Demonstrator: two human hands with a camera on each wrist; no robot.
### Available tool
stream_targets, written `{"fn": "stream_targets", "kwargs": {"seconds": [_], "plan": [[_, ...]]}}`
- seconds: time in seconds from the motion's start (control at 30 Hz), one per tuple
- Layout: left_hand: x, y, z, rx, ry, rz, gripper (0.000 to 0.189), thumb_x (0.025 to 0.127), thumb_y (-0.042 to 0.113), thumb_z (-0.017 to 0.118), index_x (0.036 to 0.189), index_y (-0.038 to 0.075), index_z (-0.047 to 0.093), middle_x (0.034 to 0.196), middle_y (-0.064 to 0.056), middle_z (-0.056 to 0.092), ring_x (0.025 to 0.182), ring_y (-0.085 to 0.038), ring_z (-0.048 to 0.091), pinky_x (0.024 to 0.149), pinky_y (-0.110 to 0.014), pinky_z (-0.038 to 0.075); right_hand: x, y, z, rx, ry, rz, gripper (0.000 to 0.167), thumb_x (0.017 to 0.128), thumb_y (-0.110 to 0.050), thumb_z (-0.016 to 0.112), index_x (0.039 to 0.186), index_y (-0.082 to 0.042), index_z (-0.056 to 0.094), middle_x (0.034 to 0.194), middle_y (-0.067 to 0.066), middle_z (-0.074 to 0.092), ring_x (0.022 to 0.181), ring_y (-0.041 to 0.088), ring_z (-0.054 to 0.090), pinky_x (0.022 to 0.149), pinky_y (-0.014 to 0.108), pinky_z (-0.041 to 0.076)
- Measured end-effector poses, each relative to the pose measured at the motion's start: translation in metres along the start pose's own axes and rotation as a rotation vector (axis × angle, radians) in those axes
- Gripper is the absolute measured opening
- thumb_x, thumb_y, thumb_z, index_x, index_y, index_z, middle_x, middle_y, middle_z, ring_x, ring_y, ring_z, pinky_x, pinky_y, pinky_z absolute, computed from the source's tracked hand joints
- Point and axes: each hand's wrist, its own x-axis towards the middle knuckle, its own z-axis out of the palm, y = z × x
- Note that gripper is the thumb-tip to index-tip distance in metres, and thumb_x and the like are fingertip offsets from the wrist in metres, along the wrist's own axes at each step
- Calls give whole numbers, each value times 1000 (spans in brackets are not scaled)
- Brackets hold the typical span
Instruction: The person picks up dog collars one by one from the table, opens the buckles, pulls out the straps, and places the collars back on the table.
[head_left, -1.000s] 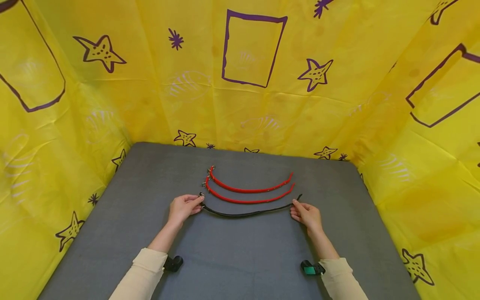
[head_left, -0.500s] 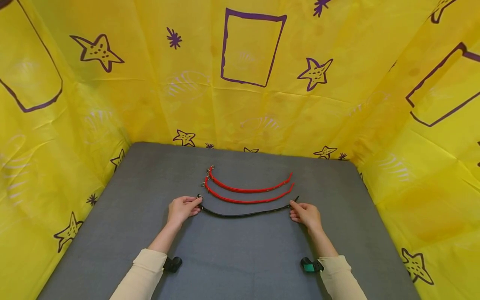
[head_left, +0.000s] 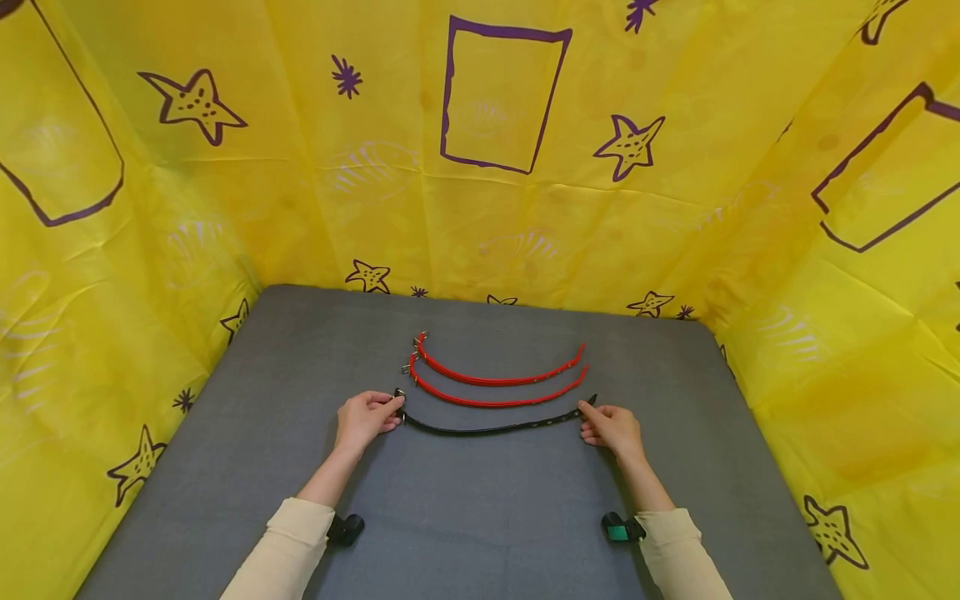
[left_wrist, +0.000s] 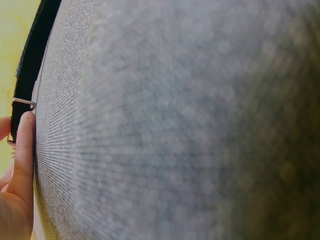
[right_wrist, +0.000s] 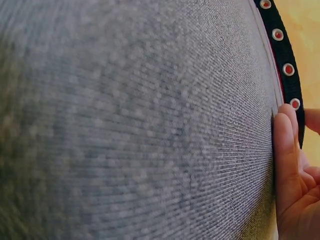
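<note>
A black buckle collar (head_left: 480, 431) bows across the grey table in the head view, curving toward the person. My left hand (head_left: 365, 419) pinches its buckle end between thumb and fingers; the metal buckle frame (left_wrist: 23, 103) shows in the left wrist view. At the other end, my right hand (head_left: 613, 428) pinches the strap near its tip. Metal-rimmed eyelets (right_wrist: 288, 69) run along the strap there in the right wrist view. Just beyond lie two red collars, a nearer one (head_left: 487, 405) and a farther one (head_left: 487, 382), curved alike with metal buckles at the left.
The grey cloth-covered table (head_left: 480, 508) meets a yellow fabric wall (head_left: 300, 208) with purple drawings at the back and on both sides. A black wrist device (head_left: 347, 529) is on the left wrist, another (head_left: 621, 529) on the right.
The black collar has shifted slightly left and its strap has turned a little, so eyelets now show near my right hand. Both hands keep their pinch; the red collars lie as before.
</note>
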Motion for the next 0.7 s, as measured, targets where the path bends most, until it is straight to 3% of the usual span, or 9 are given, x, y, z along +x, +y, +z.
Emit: {"fn": "stream_targets", "kwargs": {"seconds": [0.47, 0.7], "plan": [[-1, 1, -1, 8, -2, 32, 34, 85, 13, 76, 106, -11, 63, 77, -14, 70, 55, -12, 68, 52, -23, 56, 1, 3, 0, -16, 6, -34, 38, 90, -28, 72, 90, 10, 66, 65, 7, 67, 53, 11, 65, 52, 26, 56], [0, 1, 0, 79, 13, 85, 39, 84, 14, 77, 112, -8, 63, 76, -13, 69, 56, -16, 69, 52, -24, 56, 0, 4, 2, -40, 37, -63, 36, 89, -28, 73, 86, 8, 68, 65, 7, 67, 52, 12, 65, 51, 27, 56]]}}
